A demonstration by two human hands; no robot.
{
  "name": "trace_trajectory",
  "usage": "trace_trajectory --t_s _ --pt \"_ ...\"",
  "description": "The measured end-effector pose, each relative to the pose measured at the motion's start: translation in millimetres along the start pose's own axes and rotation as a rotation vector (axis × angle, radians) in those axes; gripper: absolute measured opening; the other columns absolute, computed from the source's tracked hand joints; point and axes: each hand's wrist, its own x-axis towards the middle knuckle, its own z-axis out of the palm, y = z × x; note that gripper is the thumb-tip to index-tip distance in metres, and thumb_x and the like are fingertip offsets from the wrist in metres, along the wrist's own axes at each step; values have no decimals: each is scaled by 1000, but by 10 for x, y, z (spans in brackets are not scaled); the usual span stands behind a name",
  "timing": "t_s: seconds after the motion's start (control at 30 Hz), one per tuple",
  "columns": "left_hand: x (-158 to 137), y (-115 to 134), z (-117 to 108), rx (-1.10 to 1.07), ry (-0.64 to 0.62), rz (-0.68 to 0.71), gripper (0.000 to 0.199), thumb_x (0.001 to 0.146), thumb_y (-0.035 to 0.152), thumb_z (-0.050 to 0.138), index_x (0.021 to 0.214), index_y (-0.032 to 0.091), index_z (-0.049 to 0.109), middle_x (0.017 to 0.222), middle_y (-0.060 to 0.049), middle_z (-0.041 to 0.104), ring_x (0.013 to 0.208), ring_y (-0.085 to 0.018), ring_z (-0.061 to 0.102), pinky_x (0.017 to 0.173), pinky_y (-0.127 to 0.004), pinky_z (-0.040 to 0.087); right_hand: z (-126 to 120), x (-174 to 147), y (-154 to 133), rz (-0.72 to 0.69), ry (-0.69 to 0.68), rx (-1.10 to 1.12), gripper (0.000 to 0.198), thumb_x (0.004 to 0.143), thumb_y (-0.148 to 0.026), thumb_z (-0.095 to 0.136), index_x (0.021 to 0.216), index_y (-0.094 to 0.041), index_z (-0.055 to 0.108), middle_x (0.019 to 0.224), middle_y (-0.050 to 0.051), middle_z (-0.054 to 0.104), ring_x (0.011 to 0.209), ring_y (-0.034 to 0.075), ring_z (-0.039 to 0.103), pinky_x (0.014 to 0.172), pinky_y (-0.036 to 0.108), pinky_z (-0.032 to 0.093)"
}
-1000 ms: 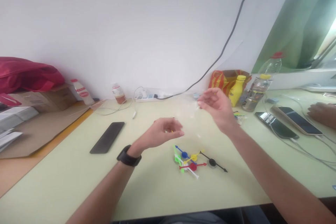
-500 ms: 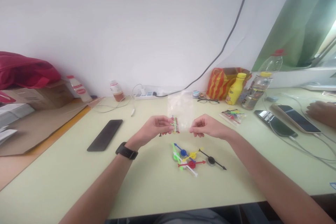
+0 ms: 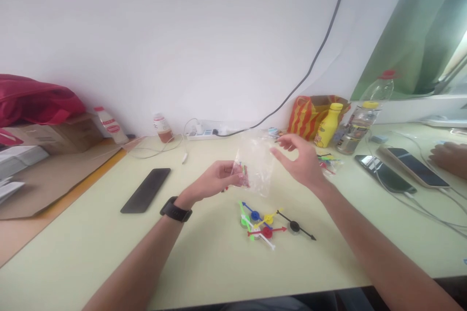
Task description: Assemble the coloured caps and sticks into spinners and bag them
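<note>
In the head view, the clear plastic bag [image 3: 257, 167] was hard to make out against the pale desk [image 3: 204, 257], its contents a red blur by the thumb. The left hand [image 3: 215, 182] pinched the bag's lower edge above the desk; the right hand [image 3: 301, 163] hung beside it, fingers loosely spread, holding nothing. Coloured spinner arrows [image 3: 268, 223] lay just below. A black phone [image 3: 146, 197] lay to the left, bottles [image 3: 350, 121] stood against the white wall, and another person's hand [image 3: 447, 158] was cut off at right.

Black phone [image 3: 145, 197] – bottles [image 3: 359, 119] – striped bag [image 3: 305, 116] on desk [image 3: 91, 248]
</note>
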Motion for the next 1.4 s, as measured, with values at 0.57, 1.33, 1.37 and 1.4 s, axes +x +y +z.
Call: trace_trajectory --t_s 0.57,1.33,1.37,1.4 --pt "278 570 -657 578 -41 90 27 89 45 72 89 18 75 83 -4 75 71 -16 65 60 -24 47 -104 840 -288 87 -366 46 28 91 -49 75 100 -23 76 100 7 77 90 23 70 74 36 56" --pt "492 194 -794 602 141 105 36 93 54 66 106 22 77 103 -7 79 95 -23 73 83 -35 57 137 772 295 455 -1016 969 48 103 -51 59 145 -27 60 146 13 65 135 31 62 116 55 47" --pt "490 198 -783 620 175 131 37 94 54 66 110 22 76 106 -7 78 97 -23 72 85 -36 58 143 771 304 463 -1019 988 48 104 -51 57 145 -27 59 148 13 64 136 31 61 117 56 46" --pt "488 204 -763 643 225 171 39 94 54 65 116 23 74 110 -7 78 101 -24 72 88 -38 57 151 768 308 473 -1020 998 47 105 -51 55 145 -27 59 149 13 63 136 31 61 117 56 45"
